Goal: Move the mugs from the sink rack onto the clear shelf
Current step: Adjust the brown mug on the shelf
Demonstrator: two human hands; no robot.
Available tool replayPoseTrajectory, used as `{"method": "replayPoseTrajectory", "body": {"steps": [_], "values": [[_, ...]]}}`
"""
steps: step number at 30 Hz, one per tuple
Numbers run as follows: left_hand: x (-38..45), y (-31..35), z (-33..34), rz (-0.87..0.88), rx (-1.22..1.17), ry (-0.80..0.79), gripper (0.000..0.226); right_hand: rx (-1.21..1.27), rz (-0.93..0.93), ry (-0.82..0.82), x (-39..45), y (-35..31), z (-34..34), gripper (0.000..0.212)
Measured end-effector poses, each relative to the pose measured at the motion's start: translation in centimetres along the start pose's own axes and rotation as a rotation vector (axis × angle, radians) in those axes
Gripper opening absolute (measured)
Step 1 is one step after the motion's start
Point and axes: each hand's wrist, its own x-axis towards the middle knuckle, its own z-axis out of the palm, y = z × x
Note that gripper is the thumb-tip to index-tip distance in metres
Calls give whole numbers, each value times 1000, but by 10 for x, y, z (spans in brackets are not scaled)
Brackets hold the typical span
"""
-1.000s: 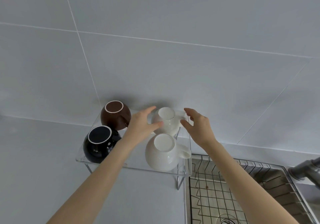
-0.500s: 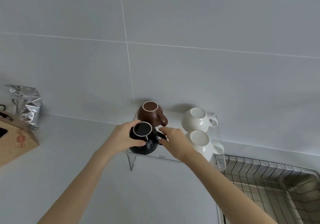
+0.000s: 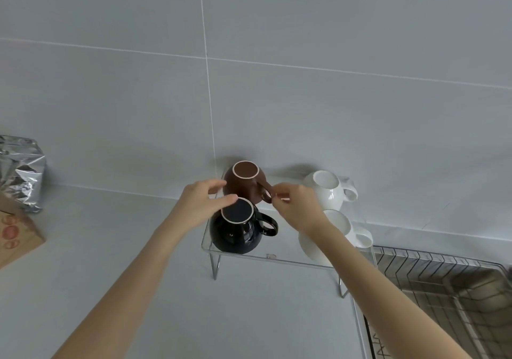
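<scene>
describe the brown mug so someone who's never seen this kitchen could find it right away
Left of the sink rack, a clear shelf stands against the tiled wall with four upside-down mugs. The brown mug sits at its back left corner, behind the black mug. It is the only brown one; the other two are white.

Soft, even daylight; faint shadows behind mugs [image 3: 246, 181]; wide-angle bending at edges; slight softness.
</scene>
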Motion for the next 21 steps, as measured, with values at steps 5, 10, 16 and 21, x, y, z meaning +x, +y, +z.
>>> {"method": "replayPoseTrajectory", "body": {"steps": [5,10,16,21], "values": [[43,2,3,25,26,-33,72,-169,28,14,33,0,17,27],[65,1,14,63,66,-83,67,-298,-6,19,43,5,30,16],[65,2,18,107,33,-19,59,-199,-31,-4,57,9,18,21],[57,9,25,110,85,92,51,-163,-29,-18,69,14,12,29]]}}
